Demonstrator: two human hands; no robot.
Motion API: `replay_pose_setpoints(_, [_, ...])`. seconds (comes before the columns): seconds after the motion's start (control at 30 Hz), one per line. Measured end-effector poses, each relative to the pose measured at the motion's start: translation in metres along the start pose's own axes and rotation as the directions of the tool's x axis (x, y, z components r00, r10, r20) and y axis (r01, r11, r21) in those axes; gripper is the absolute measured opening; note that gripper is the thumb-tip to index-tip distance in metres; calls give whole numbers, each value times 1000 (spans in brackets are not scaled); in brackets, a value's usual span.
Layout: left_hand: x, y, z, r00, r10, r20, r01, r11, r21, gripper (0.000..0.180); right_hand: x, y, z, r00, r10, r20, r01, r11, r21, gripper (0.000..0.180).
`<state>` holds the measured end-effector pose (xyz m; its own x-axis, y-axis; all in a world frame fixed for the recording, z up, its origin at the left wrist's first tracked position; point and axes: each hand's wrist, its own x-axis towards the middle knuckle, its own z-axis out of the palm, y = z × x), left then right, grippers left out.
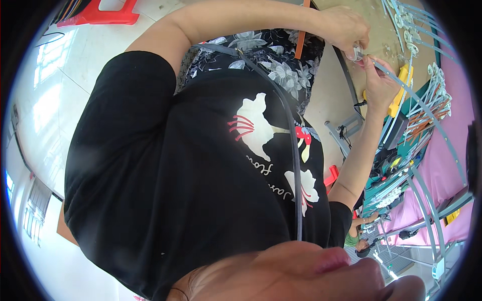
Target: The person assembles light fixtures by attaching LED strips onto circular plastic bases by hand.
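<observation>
My left hand (346, 31) reaches across to the worktable's edge, its fingers pinched on a small clear plastic piece (357, 52). Right beside it, my right hand (381, 86) is closed, thumb and fingers gripping a long thin grey strip (424, 106) near its end. That strip end meets the clear piece between the two hands; whether they are joined I cannot tell. From there the strip arcs away to the right over the bench. A yellow object (400, 93) lies just beyond my right hand.
The tan tabletop (374, 32) holds small clear bits and strips with whitish round ends (412, 48). More strips are bundled on a green surface (374, 193) beside pink cloth (437, 165). An orange-brown strip (300, 42) hangs by my lap. A red stool (100, 17) and another person (359, 241) are around.
</observation>
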<state>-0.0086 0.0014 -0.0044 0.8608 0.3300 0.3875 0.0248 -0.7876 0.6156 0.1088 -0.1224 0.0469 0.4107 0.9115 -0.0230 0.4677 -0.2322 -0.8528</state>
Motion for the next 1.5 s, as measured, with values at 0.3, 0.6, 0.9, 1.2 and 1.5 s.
replay_pose_setpoints(0.3, [-2,1,-3,993,-35,113,44,996,-77,25,-2,7,-4,1000,-5,-18,6,998,56,13])
replay_pose_setpoints(0.6, [-1,2,-6,987,-59,150,70,995,-71,25,-3,15,1,998,-51,-23,50,999,-17,11])
replay_pose_setpoints(0.9, [-1,0,-4,992,-46,120,53,997,-55,25,1,14,0,998,-66,7,66,998,-19,10])
replay_pose_setpoints(1.2, [-3,5,-10,987,-56,150,67,995,-70,25,-3,4,5,993,-112,42,115,990,-84,9])
replay_pose_setpoints(1.5, [-4,2,-4,993,-42,107,46,998,-40,25,2,2,5,996,-75,38,78,994,-82,3])
